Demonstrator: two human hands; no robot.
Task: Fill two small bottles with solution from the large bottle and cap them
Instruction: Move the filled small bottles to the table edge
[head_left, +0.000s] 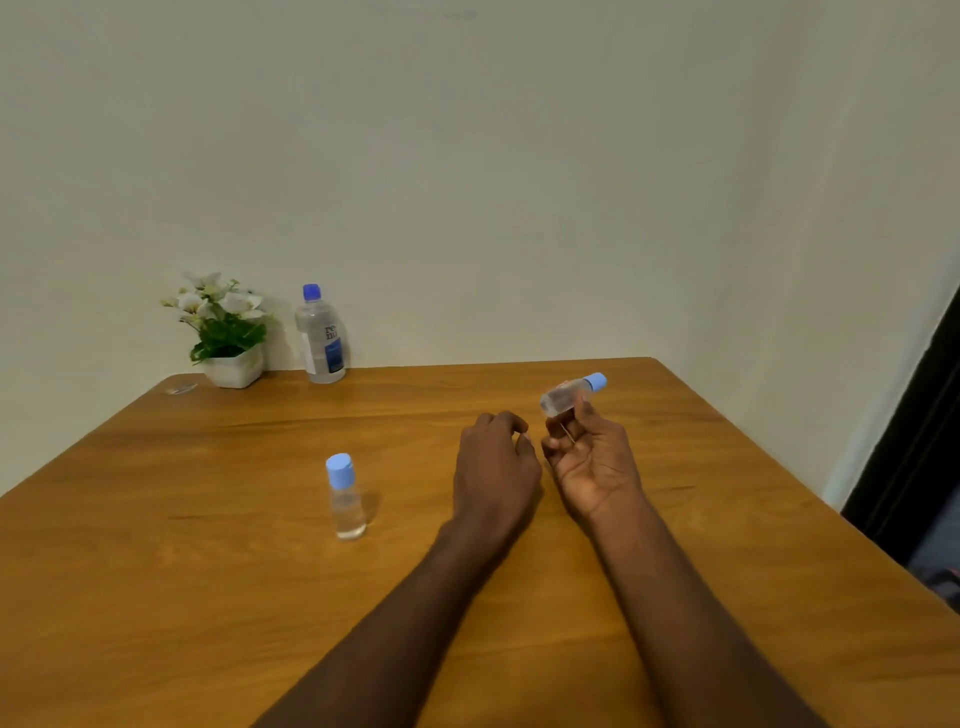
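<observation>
A small clear bottle with a blue cap (344, 496) stands upright on the wooden table (182, 519), left of my hands. My right hand (592, 457) holds a second small capped bottle (569, 395) tilted, its blue cap pointing up and right, pinched between thumb and fingers above the table. Just left of it, my left hand (496, 467) hovers with loosely curled fingers and holds nothing. The large capped solution bottle (319, 338) stands upright at the table's far edge against the wall.
A white pot of artificial flowers (226, 332) stands at the far left corner beside the large bottle. A small clear item (182, 388) lies near the far left edge. The table's right edge runs past a dark doorway (914, 441).
</observation>
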